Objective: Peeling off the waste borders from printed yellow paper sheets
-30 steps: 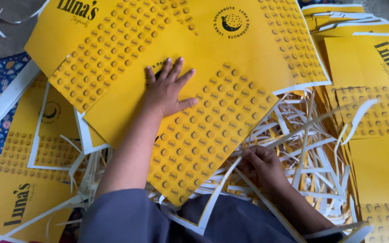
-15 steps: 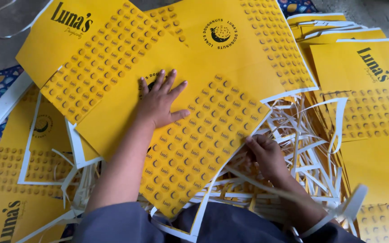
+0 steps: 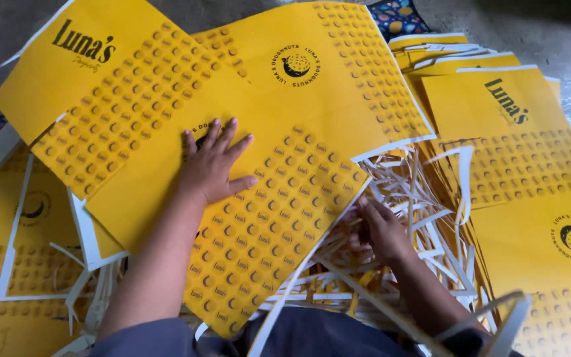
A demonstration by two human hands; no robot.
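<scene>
At nine o'clock lie yellow printed sheets with white borders (image 3: 24,264), some bearing only an outlined frame, and loose white strips (image 3: 90,297) curl beside them; from how they lie, I judge these are sheets not yet stripped of their margins. Toward eleven o'clock a large yellow sheet (image 3: 110,86) slants across the pile, one corner carrying a dark script mark, the rest covered in rows of small round stickers. At the centre, the left hand (image 3: 209,168) rests flat and open, fingers spread, pressing down the top yellow sheet (image 3: 259,225), which lies diagonally from ten to six o'clock over the person's lap and shows a grid of round labels on its lower half. Behind it at twelve o'clock another sheet (image 3: 312,73) shows a round black emblem in its plain field. At the top sheet's right edge, around four o'clock, the right hand (image 3: 378,228) is curled with fingers closed on that edge or on its white margin; which of the two cannot be told. Under and around it spreads a tangle of white trimmed strips (image 3: 424,211), a sign that a good deal of trimming is done. At two to four o'clock a stack of yellow sheets (image 3: 523,158) lies fairly squared, dark script mark above, dotted rows midway, round emblem lower down, seemingly the finished pile.
</scene>
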